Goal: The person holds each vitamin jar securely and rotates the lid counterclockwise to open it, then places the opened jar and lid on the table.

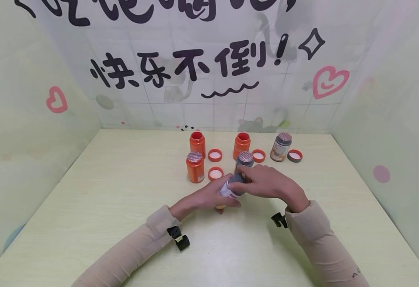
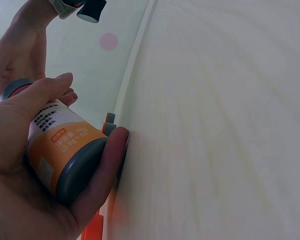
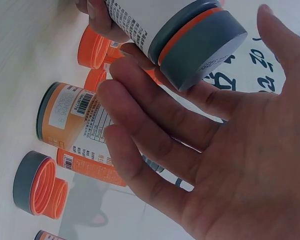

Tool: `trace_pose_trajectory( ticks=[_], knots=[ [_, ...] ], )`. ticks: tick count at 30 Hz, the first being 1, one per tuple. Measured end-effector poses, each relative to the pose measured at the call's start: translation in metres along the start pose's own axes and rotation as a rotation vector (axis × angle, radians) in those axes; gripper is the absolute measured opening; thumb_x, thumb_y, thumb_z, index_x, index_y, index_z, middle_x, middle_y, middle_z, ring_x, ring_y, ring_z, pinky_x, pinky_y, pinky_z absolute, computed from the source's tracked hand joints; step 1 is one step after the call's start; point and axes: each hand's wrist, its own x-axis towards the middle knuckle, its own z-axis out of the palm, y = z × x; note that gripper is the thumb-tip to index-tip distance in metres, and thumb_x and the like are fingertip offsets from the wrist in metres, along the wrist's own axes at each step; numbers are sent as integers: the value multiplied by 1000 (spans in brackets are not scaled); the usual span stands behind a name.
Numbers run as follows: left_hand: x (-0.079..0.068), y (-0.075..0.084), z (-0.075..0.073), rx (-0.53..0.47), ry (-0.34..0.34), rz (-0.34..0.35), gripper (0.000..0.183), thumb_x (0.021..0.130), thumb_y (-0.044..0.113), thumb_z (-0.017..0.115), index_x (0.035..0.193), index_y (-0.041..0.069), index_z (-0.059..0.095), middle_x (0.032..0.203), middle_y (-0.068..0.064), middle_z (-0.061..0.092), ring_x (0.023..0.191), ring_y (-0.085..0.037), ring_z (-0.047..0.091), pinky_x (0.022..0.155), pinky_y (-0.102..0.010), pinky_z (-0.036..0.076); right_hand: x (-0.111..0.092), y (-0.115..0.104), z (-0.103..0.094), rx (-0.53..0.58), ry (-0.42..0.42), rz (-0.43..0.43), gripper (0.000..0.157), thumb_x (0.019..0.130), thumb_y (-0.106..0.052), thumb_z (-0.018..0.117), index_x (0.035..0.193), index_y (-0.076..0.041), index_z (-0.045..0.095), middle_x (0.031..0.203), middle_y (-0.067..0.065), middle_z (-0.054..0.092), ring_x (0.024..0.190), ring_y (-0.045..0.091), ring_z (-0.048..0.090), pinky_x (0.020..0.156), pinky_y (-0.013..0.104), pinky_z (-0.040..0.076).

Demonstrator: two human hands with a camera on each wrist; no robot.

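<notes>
My left hand (image 1: 207,196) grips a tilted supplement bottle (image 2: 65,134) with a white and orange label, its fingers and thumb wrapped round the body. A dark grey screw cap (image 3: 205,50) sits on its top, with an orange ring showing below the cap's edge. Around that cap, my right hand (image 1: 268,181) has its fingers spread, the index finger behind the cap and the thumb held away from it. Just behind the hands stands another grey bottle (image 1: 245,158), uncapped, with a patterned seal over its mouth.
Orange bottles (image 1: 195,169) stand left of the hands and further back, uncapped. At the back right is a sealed grey bottle (image 1: 281,148) with a grey-rimmed cap (image 1: 295,156) beside it. Upturned orange caps (image 1: 215,173) lie among the bottles. A printed wall (image 1: 180,111) borders the table's back edge.
</notes>
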Motion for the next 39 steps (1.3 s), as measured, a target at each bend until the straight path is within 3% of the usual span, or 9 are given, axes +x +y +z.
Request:
trace_pose_trajectory(
  ticks=[6, 19, 31, 39],
  knots=[
    [-1, 0, 0, -1, 9, -18, 59, 93, 22, 77, 143, 26, 46, 132, -3, 57, 116, -24, 53, 63, -31, 59, -1, 1, 0, -7, 29, 1, 47, 98, -67, 52, 121, -26, 60, 93, -5, 67, 81, 15, 63, 72, 32, 52],
    [0, -1, 1, -18, -1, -43, 57, 93, 22, 77, 140, 24, 45, 127, -5, 57, 110, -24, 56, 62, -33, 61, -3, 0, -2, -4, -2, 66, 45, 93, -65, 60, 106, -22, 64, 84, -2, 64, 76, 16, 59, 64, 32, 47],
    [0, -1, 0, -12, -1, -40, 56, 92, 22, 77, 139, 24, 47, 127, -4, 56, 111, -24, 56, 63, -35, 62, -2, -1, -2, -2, -22, 32, 39, 95, -59, 62, 103, -21, 62, 78, -2, 60, 72, 15, 57, 62, 30, 46],
    [-1, 0, 0, -20, 5, -49, 59, 93, 20, 78, 142, 27, 46, 129, -4, 58, 113, -25, 55, 63, -36, 62, -3, -1, -2, -23, 17, 12, 44, 98, -66, 53, 106, -23, 61, 82, -4, 64, 74, 15, 59, 65, 31, 47]
  ],
)
